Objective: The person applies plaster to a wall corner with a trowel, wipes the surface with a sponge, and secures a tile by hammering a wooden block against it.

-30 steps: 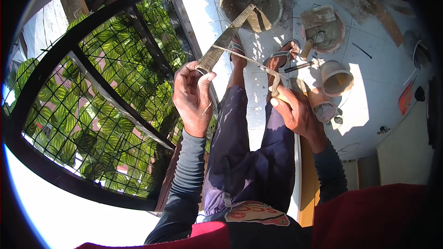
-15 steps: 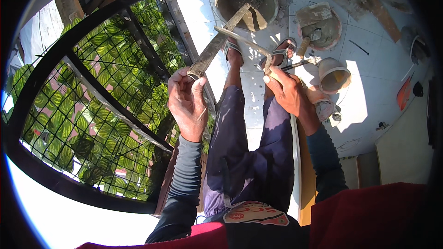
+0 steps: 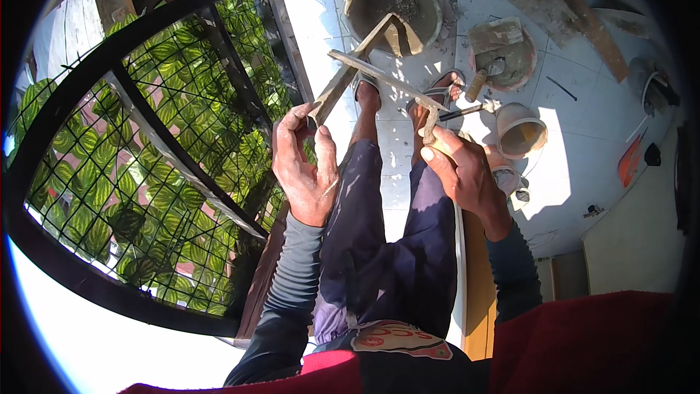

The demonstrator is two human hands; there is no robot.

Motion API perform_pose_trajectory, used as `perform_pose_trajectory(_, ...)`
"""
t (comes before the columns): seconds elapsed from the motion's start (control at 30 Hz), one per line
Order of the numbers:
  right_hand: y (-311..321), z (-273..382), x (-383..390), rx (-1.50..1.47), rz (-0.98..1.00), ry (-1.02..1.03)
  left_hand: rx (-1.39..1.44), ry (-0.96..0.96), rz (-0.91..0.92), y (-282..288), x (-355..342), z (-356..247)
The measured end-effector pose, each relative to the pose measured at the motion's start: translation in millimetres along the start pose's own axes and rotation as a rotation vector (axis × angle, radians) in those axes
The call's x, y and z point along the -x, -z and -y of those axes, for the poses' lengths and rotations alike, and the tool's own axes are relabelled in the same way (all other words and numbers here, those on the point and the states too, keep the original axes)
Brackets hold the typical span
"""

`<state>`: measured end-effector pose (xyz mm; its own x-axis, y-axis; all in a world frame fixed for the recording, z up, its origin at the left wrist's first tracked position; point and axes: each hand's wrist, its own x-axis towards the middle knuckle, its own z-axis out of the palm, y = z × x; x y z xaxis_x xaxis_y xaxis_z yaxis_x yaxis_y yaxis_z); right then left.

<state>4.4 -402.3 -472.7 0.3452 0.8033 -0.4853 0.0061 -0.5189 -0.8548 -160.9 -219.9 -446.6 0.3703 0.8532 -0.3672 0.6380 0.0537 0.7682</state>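
My left hand [image 3: 306, 175] holds the near end of a long, narrow, mortar-smeared angle-shaped strip [image 3: 343, 87] with its fingertips. Thumb and fingers are partly spread around that end, and the strip slants away to a bent far end before the mortar bucket. In my right hand [image 3: 467, 175], thumb and fingers close around the short cranked grip of a flat-bladed scraping tool [image 3: 390, 80], seen nearly edge-on. Its blade points left and crosses over the strip in this view; whether the two touch I cannot tell.
A round mortar bucket [image 3: 430, 0] stands beyond my feet. Right of it is a shallow tub [image 3: 526, 66] with a trowel, then a pale bucket [image 3: 521, 131]. A black-framed mesh panel [image 3: 120, 102] with leaves behind it fills the left. Wooden boards [image 3: 594, 33] lie at the far right.
My left hand has come slightly down and right, its thumb and fingers wider apart. The right hand has moved slightly nearer me, and the tool's blade now slants more across the strip.
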Motion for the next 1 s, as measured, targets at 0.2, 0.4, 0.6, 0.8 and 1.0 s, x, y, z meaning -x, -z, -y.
perform_pose_trajectory(0.2, -11, -93, -47, 0.525, -0.049, -0.046, -0.002, -0.018, -0.019, -7, -4, -9)
perform_pose_trajectory(0.4, -53, -136, -60, 0.567, -0.172, -0.047, 0.019, -0.045, -0.038, -13, -20, -4)
perform_pose_trajectory(0.6, -46, -51, -26, 0.391, -0.167, 0.121, -0.07, -0.118, 0.003, -15, -23, -12)
perform_pose_trajectory(0.8, -44, -16, -2, 0.28, -0.159, 0.19, -0.085, -0.115, 0.028, -17, -18, -8)
perform_pose_trajectory(1.0, -41, -19, 7, 0.18, -0.244, 0.139, -0.079, -0.148, 0.036, -11, -9, -13)
